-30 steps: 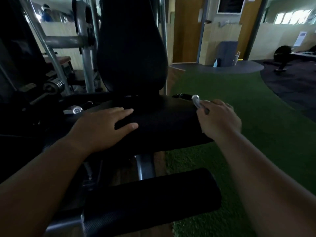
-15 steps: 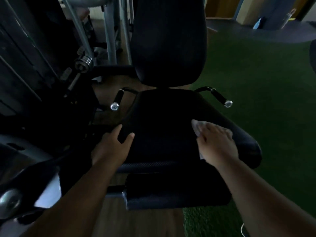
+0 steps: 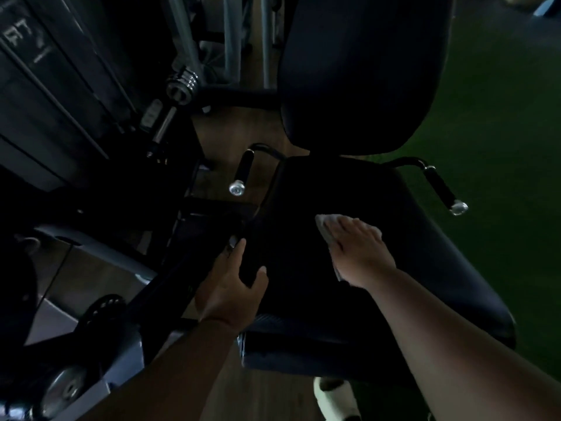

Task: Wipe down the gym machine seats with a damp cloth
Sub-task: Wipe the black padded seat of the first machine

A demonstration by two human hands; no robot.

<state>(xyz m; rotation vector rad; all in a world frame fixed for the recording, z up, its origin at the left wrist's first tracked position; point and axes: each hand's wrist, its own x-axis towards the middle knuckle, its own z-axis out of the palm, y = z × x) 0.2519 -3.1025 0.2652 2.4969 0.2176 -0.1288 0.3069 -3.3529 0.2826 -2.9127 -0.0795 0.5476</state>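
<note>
A black padded seat (image 3: 425,268) of a gym machine fills the middle of the view, with its black backrest (image 3: 361,74) rising behind it. My right hand (image 3: 358,253) lies flat on a pale cloth (image 3: 323,226) and presses it onto the middle of the seat; only the cloth's edges show around the fingers. My left hand (image 3: 233,281) grips the seat's left edge, thumb on top and fingers curled over the side.
Two side handles with chrome ends flank the seat, the left handle (image 3: 241,174) and the right handle (image 3: 444,189). A black weight stack (image 3: 54,110) and grey frame stand left. Green turf (image 3: 501,132) lies right. A white shoe (image 3: 334,396) shows below a black leg pad (image 3: 303,354).
My head has tilted down and the view has closed in on the seat. My right hand has slid the cloth from the seat's right edge toward its middle. My left hand moved from the seat top to gripping its left edge.
</note>
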